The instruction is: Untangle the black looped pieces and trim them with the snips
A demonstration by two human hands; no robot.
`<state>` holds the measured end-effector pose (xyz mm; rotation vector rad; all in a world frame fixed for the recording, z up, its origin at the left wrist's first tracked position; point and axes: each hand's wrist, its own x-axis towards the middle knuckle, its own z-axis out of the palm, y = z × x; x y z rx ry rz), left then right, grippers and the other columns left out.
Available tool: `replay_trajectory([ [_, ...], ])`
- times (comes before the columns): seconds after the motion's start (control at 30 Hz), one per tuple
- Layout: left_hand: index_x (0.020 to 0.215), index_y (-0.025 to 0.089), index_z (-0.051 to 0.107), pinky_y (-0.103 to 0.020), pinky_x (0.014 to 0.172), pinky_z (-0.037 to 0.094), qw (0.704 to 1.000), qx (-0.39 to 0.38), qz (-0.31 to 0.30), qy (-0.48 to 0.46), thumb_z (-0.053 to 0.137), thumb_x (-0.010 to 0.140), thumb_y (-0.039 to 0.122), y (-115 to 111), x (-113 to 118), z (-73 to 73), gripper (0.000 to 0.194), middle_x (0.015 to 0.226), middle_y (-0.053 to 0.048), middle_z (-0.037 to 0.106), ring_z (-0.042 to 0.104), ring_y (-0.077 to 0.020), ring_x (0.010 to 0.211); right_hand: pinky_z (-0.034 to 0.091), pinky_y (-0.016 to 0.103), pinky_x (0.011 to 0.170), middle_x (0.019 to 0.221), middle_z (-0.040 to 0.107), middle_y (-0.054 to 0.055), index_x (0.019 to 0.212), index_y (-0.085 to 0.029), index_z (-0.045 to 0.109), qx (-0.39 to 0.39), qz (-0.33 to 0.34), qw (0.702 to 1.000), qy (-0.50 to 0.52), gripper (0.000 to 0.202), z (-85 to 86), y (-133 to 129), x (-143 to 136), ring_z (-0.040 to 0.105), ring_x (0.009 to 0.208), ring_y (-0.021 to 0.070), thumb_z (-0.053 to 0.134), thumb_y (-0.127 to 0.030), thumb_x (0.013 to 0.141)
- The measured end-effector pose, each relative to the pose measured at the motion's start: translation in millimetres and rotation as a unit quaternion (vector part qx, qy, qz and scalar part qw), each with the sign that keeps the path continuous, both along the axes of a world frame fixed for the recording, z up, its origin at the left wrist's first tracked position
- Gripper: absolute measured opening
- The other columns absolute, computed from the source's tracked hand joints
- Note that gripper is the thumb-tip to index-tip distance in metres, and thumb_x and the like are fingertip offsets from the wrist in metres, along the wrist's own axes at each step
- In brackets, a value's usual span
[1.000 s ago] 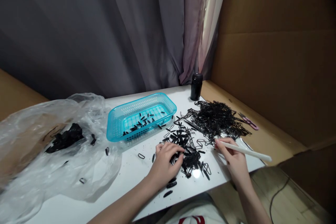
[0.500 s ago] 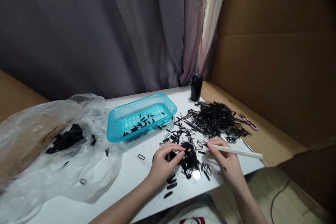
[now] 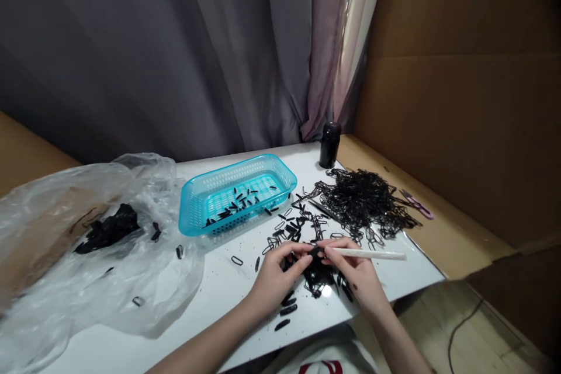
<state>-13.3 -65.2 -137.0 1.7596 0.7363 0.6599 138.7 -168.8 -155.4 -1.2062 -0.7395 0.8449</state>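
Observation:
My left hand [image 3: 275, 273] is closed, thumb and forefinger pinching a small black piece [image 3: 314, 253] over a heap of thin black loops and strips [image 3: 319, 280]. My right hand [image 3: 360, 276] is wrapped round a slim tool with a long white handle [image 3: 372, 254], pen-like in shape. The tool's tip is hidden among the fingers at the black piece, so its kind does not show. Both hands' fingertips meet there, almost touching. Small dark oblong bits [image 3: 288, 310] lie beside my left hand.
Behind the hands is a blue perforated basket [image 3: 186, 210] with small black bits inside. A big tangle of black loops [image 3: 363, 196] lies right of it, near a black jar [image 3: 329, 146] and pink-handled scissors [image 3: 421, 208]. Clear plastic sheeting [image 3: 153, 298] covers the table's left side.
My right hand has moved left with the white-handled tool, bringing it up to the black piece in my left hand. My left hand has stayed nearly in place.

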Motion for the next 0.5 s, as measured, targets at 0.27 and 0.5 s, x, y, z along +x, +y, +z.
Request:
replay_trajectory([
  [0.27,0.092,0.022,0.077,-0.036,0.080,0.052,1.000,0.010,-0.001,0.011,0.066,0.084,0.030,-0.5,0.1,-1.1,0.016,0.087,-0.006,0.077,0.067,-0.0240,0.083,0.058,0.039,0.087,0.098,0.076,0.008,0.086,-0.021,0.074,0.004,-0.002,1.000,-0.002,0.030,1.5,-0.3,-0.6,0.072,0.091,0.0244,0.073,-0.050,0.083],
  [0.5,0.095,0.022,0.077,-0.037,0.083,0.051,0.999,0.032,-0.012,0.020,0.067,0.085,0.030,1.3,-0.3,-5.5,0.016,0.093,-0.006,0.075,0.066,-0.0230,0.085,0.057,0.038,0.086,0.098,0.076,0.008,0.088,-0.021,0.073,0.005,-0.015,0.999,-0.041,0.030,0.8,-2.8,-2.3,0.071,0.091,0.0245,0.070,-0.050,0.086],
])
